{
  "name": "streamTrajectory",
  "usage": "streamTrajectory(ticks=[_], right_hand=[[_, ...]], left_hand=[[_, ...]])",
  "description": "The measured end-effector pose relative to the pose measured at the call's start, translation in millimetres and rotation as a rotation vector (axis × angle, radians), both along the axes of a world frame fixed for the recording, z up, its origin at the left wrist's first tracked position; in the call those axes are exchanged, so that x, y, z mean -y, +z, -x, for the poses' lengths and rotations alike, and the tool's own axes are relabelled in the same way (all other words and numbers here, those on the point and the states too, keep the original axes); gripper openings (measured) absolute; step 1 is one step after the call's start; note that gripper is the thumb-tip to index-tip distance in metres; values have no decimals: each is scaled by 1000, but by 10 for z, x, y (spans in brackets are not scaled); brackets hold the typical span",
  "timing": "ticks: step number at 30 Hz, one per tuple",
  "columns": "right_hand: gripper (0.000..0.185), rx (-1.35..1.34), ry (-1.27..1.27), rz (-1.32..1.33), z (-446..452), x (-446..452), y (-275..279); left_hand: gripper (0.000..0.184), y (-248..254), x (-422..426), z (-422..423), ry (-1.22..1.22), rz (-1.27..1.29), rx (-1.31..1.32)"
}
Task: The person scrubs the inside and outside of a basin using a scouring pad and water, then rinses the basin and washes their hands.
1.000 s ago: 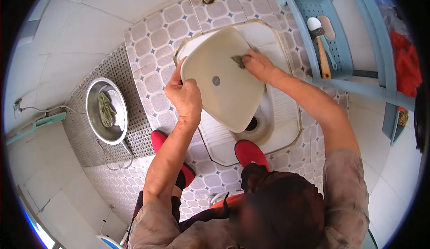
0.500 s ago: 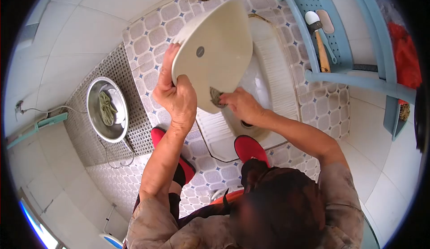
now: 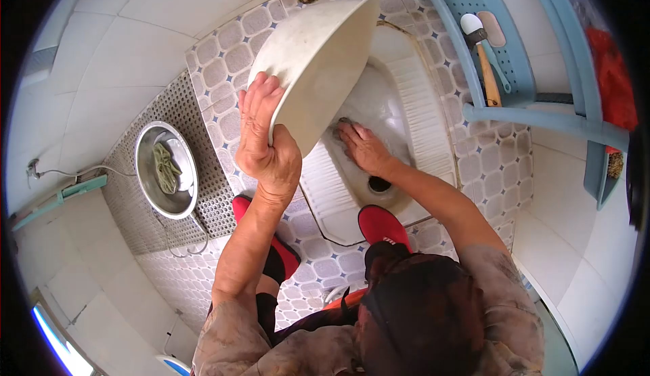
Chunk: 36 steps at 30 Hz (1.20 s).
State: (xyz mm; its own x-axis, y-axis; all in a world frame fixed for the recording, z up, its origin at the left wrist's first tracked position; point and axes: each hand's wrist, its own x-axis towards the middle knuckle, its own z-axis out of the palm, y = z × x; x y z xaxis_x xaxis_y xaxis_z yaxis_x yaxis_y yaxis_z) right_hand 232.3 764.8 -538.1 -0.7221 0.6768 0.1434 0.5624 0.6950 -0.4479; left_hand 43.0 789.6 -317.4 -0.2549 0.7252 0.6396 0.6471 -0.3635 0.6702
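Observation:
My left hand (image 3: pixel 266 129) grips the rim of a cream-coloured basin (image 3: pixel 328 81), which is tipped steeply on its side with its hollow facing right. My right hand (image 3: pixel 365 149) reaches over the squat toilet (image 3: pixel 416 115), beside the basin's lower edge. A small dark grey-green rag (image 3: pixel 344 123) shows at its fingertips, mostly covered by the fingers. Water looks stirred in the toilet pan around that hand. The round drain hole (image 3: pixel 380 184) lies just below my right wrist.
At left, a metal basin (image 3: pixel 140 151) holding a greenish cloth (image 3: pixel 164 169) stands on a perforated mat (image 3: pixel 125 203). A blue rack (image 3: pixel 518 37) at right carries a wooden-handled brush (image 3: pixel 489 78). My red shoes (image 3: pixel 382 226) stand at the toilet's near edge.
The cream basin has tipped further over, hiding the dark spot on its inside. My right hand has moved from the basin's inner wall to the toilet pan, rag at its fingers.

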Motion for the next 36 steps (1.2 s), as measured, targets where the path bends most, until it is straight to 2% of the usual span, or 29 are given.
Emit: streamTrajectory(ticks=[1,3,4,6,7,9,10,11,12,13,15,16,17,18,19,21,23,25,29,31,32,34,36], right_hand=[[38,-3,-2,3,-28,-20,-23],[35,220,-298,-21,-153,-204,-82],[35,220,-296,-22,-178,-311,-115],[33,7,-476,125,-216,-451,-152],[33,9,-475,117,-169,-499,-4],[32,-409,-818,792,-19,-560,351],[32,-402,-817,796,63,-621,594],[33,-508,-754,637,150,-685,859],[33,-614,-689,475,195,-728,972],[33,-621,-693,480,207,-834,902],[33,-306,-557,-151,214,-1093,665],[36,-193,-522,-65,177,-1106,529],[36,-192,-527,-67,220,-1027,377],[36,-358,-648,151,309,-918,160],[36,-522,-758,374,407,-851,177],[41,-281,-527,195,477,-562,364],[42,-352,-171,369,661,-257,477],[47,-466,-258,518,891,147,938],[50,-445,-293,535,806,204,1310],[54,-449,-303,300,775,217,1326],[54,-449,-304,298,757,195,1346],[46,-456,-264,183,714,130,1390],[39,-477,-180,111,571,33,1354]], left_hand=[[54,-9,0,6,-2,-5,-7],[55,-25,-5,11,-3,-14,-12],[55,-33,-5,17,-3,-18,-4],[54,-52,26,29,-3,-20,7],[48,-70,34,43,-27,-23,-18],[41,-77,31,22,-45,-21,-37],[47,-59,18,-14,-14,-17,-17],[53,-54,18,-44,10,-9,2],[53,-61,19,-54,5,-3,-2],[52,-62,9,-49,-1,-15,-2],[51,-61,37,-33,-12,-17,-9],[51,-72,38,-37,-16,-15,-15],[52,-77,29,-50,-20,-14,-18],[52,-70,17,-68,-24,-15,-18],[45,-64,8,-89,-43,-17,-41],[39,-62,24,-107,-57,-11,-62],[39,-63,3,-91,-24,10,-30],[40,-69,-3,-16,-42,5,14],[42,-72,0,8,-64,30,56],[52,13,3,-133,89,110,354],[52,85,-1,-175,88,108,355],[57,225,1,-202,157,278,814],[60,234,-6,-131,163,287,737]])
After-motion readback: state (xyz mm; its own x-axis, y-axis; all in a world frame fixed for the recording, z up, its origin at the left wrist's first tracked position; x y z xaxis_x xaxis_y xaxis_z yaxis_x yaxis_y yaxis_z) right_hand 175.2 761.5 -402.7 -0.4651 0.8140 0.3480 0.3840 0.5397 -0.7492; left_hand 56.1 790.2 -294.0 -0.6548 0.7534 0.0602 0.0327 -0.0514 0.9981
